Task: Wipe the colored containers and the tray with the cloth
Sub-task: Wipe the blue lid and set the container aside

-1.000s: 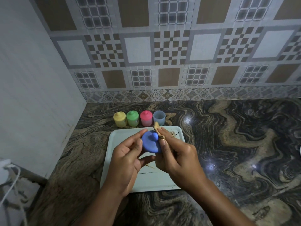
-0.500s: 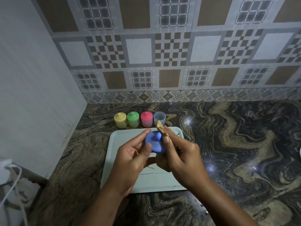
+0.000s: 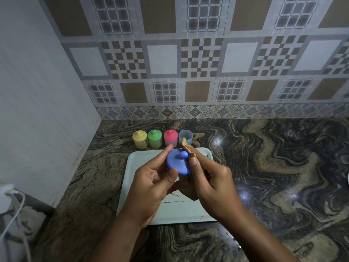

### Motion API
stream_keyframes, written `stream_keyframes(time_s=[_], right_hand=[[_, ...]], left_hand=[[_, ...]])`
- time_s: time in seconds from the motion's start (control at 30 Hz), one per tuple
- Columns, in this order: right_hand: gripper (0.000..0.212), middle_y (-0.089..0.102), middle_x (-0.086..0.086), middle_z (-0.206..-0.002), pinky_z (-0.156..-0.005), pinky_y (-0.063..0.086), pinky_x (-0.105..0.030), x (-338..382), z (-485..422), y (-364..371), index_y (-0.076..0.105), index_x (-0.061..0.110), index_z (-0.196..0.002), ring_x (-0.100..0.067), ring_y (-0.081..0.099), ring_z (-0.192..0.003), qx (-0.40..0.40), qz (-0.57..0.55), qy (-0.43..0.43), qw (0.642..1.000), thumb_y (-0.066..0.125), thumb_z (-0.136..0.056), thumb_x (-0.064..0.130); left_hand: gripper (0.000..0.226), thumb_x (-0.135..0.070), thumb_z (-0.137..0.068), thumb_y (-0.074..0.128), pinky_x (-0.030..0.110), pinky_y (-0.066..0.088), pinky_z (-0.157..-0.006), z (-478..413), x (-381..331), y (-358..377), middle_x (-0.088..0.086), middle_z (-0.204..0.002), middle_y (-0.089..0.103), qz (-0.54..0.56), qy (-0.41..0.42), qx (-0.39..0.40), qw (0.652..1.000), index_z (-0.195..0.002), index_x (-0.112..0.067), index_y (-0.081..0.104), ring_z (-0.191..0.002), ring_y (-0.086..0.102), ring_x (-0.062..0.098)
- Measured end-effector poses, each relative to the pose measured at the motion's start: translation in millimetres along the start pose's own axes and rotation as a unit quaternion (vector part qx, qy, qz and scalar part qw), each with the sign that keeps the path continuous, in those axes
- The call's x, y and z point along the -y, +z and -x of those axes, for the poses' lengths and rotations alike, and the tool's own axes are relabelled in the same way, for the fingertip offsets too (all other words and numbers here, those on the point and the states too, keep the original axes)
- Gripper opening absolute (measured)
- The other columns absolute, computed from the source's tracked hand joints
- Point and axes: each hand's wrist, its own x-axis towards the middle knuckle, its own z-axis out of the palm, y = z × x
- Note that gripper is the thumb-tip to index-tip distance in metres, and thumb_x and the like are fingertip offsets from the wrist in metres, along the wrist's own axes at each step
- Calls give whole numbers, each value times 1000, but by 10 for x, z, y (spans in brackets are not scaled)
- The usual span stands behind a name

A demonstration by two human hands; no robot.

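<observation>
Above the pale tray (image 3: pixel 132 178), both hands meet around a blue lid (image 3: pixel 176 164) with a knob on top. My left hand (image 3: pixel 151 183) pinches the lid between thumb and fingers. My right hand (image 3: pixel 209 178) grips a small tan cloth (image 3: pixel 187 147) and presses it against the lid's right edge. At the back of the counter stands a row of small containers: yellow (image 3: pixel 139 139), green (image 3: pixel 154 138), pink (image 3: pixel 170 138), and a lidless blue one (image 3: pixel 187 136). Most of the cloth is hidden in my right hand.
The dark marbled counter (image 3: pixel 273 176) stretches to the right. A tiled wall rises behind the containers and a plain wall (image 3: pixel 37 110) closes the left side. A white device with a cable (image 3: pixel 9 201) sits at the lower left. The tray carries brown streaks near its middle.
The blue lid has turned in my hands so its top and knob now face up more. My left fingers have shifted round its rim. The cloth stays at the lid's right edge.
</observation>
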Motion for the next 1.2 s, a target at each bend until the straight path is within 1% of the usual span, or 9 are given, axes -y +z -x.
stream_keyframes(time_s=[0.1,0.23,0.37,0.47,0.67,0.8,0.87,1.03,1.2], right_hand=[[34,70,15,-115,-78,45,-9,2,36,1,61,37,-133,9,63,-96,0,-16,0,1000,50,-101,34],[35,68,14,-128,-89,48,-15,33,90,-16,63,30,-134,-3,65,-115,12,13,-21,1000,49,-102,33],[38,58,37,-76,-73,41,-10,-37,61,-2,63,28,-135,15,50,-75,21,-4,21,1000,49,-101,37],[33,72,21,-93,-59,46,-16,-23,50,-7,64,30,-134,8,57,-65,3,-9,26,1000,53,-103,28],[35,65,19,-128,-97,46,-13,37,128,-26,65,19,-133,-2,59,-126,6,23,-25,999,52,-101,26],[22,58,37,-71,-55,37,-11,15,79,-23,73,9,-102,1,53,-55,21,40,-16,999,52,-103,13],[22,56,32,-66,-52,34,-13,-11,57,-3,74,14,-107,-2,45,-50,22,40,-10,999,52,-103,14],[38,68,20,-118,-81,42,-4,32,55,21,61,20,-137,18,55,-93,17,62,-31,997,52,-101,25],[39,66,19,-123,-81,43,-5,42,-44,-18,61,21,-138,18,57,-92,15,55,-30,998,52,-101,27]], left_hand=[[55,-11,-85,59,43,59,-86,-15,2,21,5,-121,72,18,7,-38,999,-139,-15,49,-114,68,24],[40,-12,-86,55,30,59,-74,-40,10,-34,13,-115,73,57,-2,-75,996,-126,-11,60,-102,72,23],[41,-16,-90,57,41,59,-83,3,15,-28,8,-125,70,40,-16,-27,999,-131,-10,58,-116,66,25],[56,-13,-88,62,48,57,-89,0,22,26,5,-128,68,5,-6,-11,1000,-142,-13,48,-119,65,26],[34,-7,-96,49,28,59,-73,-79,8,21,7,-116,74,49,-4,-102,994,-128,-8,60,-102,72,19],[46,-15,-89,54,37,60,-80,-20,-17,62,4,-123,71,35,3,-55,998,-134,-12,57,-112,69,22],[51,-10,-89,57,41,59,-87,-2,-26,82,2,-126,70,-9,10,-30,999,-140,-13,51,-116,66,21],[44,-1,-92,53,29,58,-81,3,-40,28,2,-122,71,3,6,-33,999,-134,-12,56,-113,68,19],[36,-10,-93,51,29,59,-73,-4,-1,19,2,-116,74,46,-9,-60,997,-129,-13,60,-105,72,18]])
